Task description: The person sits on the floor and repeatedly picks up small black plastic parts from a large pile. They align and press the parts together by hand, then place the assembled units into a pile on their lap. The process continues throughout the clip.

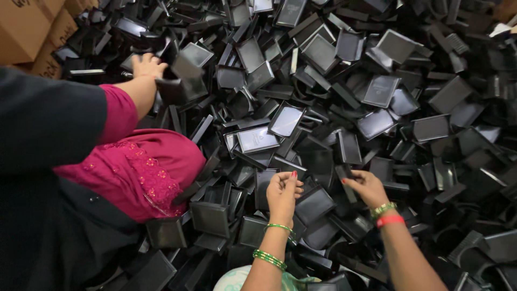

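Note:
A large heap of glossy black plastic tray-like parts [334,102] fills the view. My left hand [284,191], with green bangles on the wrist, is curled with its fingers closed over the pile near the bottom middle; whether it holds a piece is hidden. My right hand [366,186], with a red band and green bangles, pinches a narrow black plastic part [346,178] at its fingertips, just above the heap. The two hands are about a hand's width apart.
Another person in a magenta and black garment [137,167] sits at the left. That person's hand [146,66] grips a stack of black parts [180,81] at the upper left. Brown cardboard boxes [29,27] stand in the top left corner.

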Motion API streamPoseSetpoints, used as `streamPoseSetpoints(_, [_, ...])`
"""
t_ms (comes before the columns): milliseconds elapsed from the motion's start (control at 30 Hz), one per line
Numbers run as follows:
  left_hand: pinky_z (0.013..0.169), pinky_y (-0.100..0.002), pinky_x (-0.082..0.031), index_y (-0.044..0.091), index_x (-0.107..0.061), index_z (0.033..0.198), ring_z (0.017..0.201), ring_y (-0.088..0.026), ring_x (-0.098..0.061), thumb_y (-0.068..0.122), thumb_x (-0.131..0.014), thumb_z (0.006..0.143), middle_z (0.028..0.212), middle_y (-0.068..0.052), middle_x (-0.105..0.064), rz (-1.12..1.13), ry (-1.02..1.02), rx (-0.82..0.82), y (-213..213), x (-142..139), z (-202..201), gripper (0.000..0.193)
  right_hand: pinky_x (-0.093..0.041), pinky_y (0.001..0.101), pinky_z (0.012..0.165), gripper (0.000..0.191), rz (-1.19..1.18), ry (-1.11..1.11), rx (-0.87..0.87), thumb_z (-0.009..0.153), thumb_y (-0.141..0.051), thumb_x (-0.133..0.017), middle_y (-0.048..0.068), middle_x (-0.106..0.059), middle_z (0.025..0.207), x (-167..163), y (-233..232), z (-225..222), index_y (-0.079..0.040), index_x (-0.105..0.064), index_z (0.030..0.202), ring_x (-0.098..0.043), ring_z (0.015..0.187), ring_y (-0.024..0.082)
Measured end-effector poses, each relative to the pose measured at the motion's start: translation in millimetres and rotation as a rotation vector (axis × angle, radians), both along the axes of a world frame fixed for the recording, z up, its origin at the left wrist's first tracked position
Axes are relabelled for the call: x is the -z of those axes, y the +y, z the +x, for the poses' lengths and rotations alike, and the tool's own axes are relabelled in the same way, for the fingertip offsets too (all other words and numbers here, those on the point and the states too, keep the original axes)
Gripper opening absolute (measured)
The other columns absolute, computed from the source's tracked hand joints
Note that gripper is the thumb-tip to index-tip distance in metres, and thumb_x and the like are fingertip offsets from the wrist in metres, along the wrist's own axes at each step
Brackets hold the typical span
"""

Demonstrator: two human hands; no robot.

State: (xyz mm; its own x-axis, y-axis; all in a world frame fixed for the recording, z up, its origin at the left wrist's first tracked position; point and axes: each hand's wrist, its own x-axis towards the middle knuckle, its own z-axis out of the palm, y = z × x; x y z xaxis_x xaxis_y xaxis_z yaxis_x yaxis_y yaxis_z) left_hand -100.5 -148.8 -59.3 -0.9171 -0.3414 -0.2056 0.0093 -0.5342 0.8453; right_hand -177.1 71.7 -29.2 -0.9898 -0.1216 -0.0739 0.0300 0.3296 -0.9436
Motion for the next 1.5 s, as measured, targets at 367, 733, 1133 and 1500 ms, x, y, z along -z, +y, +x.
streamPoseSetpoints(367, [0.086,-0.021,-0.052,0.011,-0.05,0.149,0.099,-0.008,-0.061,0.04,-0.068,0.1,0.117,-0.003,-0.061,0.087,0.322,0.487,27,-6,20,0.06,-0.049,0.0309,0.098,0.066,-0.419,-0.057,-0.345,0.079,-0.036,-0.072,0.012,-0.075,0.114,-58,-11,124,0.001,-0.061,0.133,-0.068,0.108,0.017])
streamPoseSetpoints(733, [0.077,-0.023,-0.05,-0.002,-0.056,0.148,0.075,-0.007,-0.058,0.068,-0.039,0.109,0.086,0.003,-0.058,0.765,0.24,0.91,44,-10,53,0.082,-0.053,0.0351,0.097,0.055,-0.946,-0.262,-0.379,0.089,-0.027,-0.058,0.017,-0.069,0.125,-47,-12,165,0.003,-0.053,0.135,-0.069,0.112,0.025])
streamPoseSetpoints(1133, [0.094,-0.038,-0.056,0.009,-0.063,0.126,0.101,-0.024,-0.071,0.079,-0.036,0.085,0.107,-0.01,-0.073,0.471,-0.015,0.684,52,-21,57,0.085,-0.058,0.0397,0.087,0.085,0.131,0.408,0.437,0.064,-0.032,-0.089,0.02,-0.068,0.119,-78,-7,153,0.001,-0.049,0.132,-0.07,0.104,0.034])
streamPoseSetpoints(1500, [0.098,-0.036,-0.052,0.012,-0.054,0.138,0.109,-0.02,-0.066,0.073,-0.042,0.089,0.122,-0.008,-0.067,0.257,-0.042,0.477,73,17,45,0.079,-0.045,0.0401,0.106,0.047,0.37,0.736,0.072,0.09,-0.018,-0.07,0.02,-0.062,0.138,-54,-49,190,-0.002,-0.057,0.133,-0.061,0.127,0.034])
